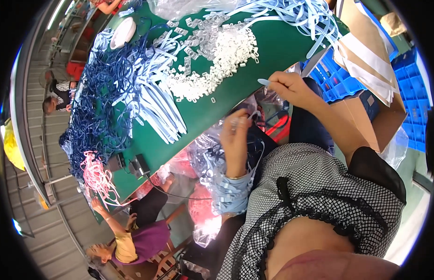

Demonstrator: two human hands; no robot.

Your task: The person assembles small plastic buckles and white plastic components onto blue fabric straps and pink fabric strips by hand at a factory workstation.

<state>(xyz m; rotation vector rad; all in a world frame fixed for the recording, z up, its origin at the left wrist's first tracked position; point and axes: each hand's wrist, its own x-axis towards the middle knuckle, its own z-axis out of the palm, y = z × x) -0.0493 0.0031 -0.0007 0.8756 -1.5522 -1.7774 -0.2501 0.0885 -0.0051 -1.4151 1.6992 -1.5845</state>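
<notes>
Light-blue flat strap tip (263,82), pinched in right hand (288,87) between thumb and fingers, near edge of green tabletop (203,114). Left hand (235,133) nearby, fingers curled; cannot tell whether gripping anything. Around: grey ribbed panelling (28,172), stacked blue plastic crates (415,84). Counted: one white oval dish (123,32), two black boxes (141,165) on tabletop, three co-workers (144,247); small white plastic buckles (233,49) too many to count.

green tabletop (198,116) offering a passing lane along its near edge, white buckles (235,49) bounding the far side, pale-blue straps (163,119) blocking leftward, held blue strip (263,81) jutting from the right hand (291,88) at the edge, blue crate (337,72) standing rightward
</notes>
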